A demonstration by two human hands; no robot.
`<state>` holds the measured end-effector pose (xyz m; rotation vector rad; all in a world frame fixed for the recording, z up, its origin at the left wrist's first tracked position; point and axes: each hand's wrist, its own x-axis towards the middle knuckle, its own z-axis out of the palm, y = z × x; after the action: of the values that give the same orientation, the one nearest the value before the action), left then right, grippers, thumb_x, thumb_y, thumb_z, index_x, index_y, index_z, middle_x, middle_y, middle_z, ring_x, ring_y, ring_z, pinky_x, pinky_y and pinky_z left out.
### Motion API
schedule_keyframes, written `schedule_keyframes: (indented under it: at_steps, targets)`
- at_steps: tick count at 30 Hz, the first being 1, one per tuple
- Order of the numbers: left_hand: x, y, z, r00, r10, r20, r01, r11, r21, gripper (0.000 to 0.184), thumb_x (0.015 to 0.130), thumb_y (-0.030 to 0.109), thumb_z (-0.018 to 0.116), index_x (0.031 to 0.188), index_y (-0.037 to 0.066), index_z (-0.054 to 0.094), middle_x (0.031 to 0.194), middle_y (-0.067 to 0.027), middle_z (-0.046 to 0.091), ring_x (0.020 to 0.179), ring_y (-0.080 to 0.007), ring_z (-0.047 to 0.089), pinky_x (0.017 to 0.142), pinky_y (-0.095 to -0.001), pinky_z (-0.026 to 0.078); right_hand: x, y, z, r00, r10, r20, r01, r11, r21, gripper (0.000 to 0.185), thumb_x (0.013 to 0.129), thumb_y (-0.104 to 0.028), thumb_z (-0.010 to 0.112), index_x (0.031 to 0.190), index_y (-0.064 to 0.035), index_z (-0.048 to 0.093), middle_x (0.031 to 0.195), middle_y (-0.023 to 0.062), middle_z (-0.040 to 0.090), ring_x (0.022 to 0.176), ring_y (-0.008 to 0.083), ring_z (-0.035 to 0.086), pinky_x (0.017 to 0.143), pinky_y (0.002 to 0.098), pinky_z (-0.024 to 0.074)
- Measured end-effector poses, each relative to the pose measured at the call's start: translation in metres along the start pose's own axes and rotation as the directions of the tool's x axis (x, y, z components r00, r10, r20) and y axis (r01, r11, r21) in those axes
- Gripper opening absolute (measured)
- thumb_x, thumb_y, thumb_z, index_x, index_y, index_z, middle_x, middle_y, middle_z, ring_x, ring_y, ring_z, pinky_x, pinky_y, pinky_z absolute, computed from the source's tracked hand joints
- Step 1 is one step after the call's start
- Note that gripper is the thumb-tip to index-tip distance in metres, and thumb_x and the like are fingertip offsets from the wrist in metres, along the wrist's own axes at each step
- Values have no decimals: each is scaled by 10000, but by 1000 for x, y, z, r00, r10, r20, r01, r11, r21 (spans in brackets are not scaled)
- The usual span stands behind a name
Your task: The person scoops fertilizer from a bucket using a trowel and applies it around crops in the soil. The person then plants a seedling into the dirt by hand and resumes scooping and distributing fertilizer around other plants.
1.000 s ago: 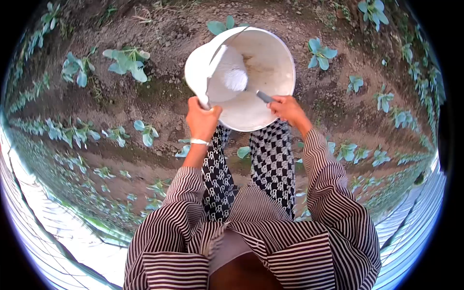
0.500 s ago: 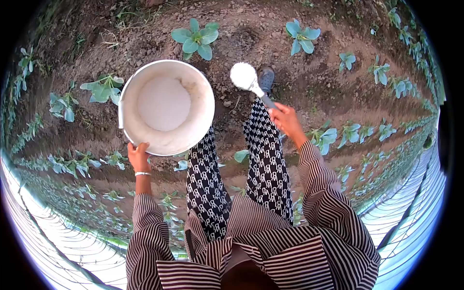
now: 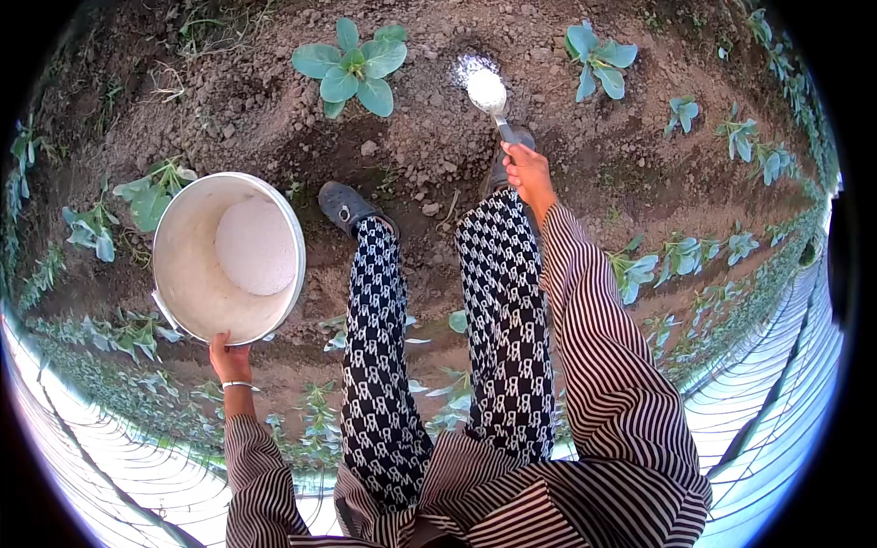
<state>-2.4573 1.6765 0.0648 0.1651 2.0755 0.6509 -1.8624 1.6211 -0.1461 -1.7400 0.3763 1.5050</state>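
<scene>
My left hand (image 3: pixel 230 358) grips the near rim of a white bucket (image 3: pixel 183 292), which is tilted so that its inside shows. White granules (image 3: pixel 258 248) lie at the bottom of it. In my right hand (image 3: pixel 530 175) is the grey handle of a large spoon (image 3: pixel 502 124), its bowl heaped with white granules (image 3: pixel 486 90). The spoon's bowl is low over the soil in front of my foot. Just beyond its tip, white granules (image 3: pixel 468 68) lie scattered on a dark patch of soil.
Broad-leaved seedlings stand on both sides of the spoon, a larger plant (image 3: pixel 354 68) to the left and another plant (image 3: pixel 600 60) to the right. My grey shoe (image 3: pixel 343 208) rests on the soil (image 3: pixel 402 146). More plant rows run along the sides, with pale sheeting (image 3: pixel 776 384) beyond.
The spoon has moved slightly right and forward, and white granules now lie on the soil at its tip. The bucket has moved left and toward me, tilting differently. My left shoe has come into view.
</scene>
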Motion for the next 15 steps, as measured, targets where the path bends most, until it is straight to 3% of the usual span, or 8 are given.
schedule_keyframes:
  at_steps: [8, 15]
  targets:
    - [21, -30, -7, 998, -59, 19, 61, 993, -102, 553, 713, 177, 628, 1217, 36, 448, 1191, -116, 494, 1080, -283, 511, 865, -456, 477, 9, 15, -3, 999, 11, -33, -9, 999, 53, 223, 846, -159, 654, 1003, -11, 600, 671, 5, 513, 442, 29, 362, 359, 178, 262]
    - [32, -52, -22, 995, -99, 17, 100, 972, -215, 556, 717, 200, 622, 1229, 69, 447, 1196, -91, 502, 1095, -277, 511, 897, -466, 463, 10, 17, 7, 995, 22, -101, -23, 1000, -11, 243, 849, -182, 654, 1033, -31, 607, 696, 6, 497, 449, 31, 350, 361, 180, 254]
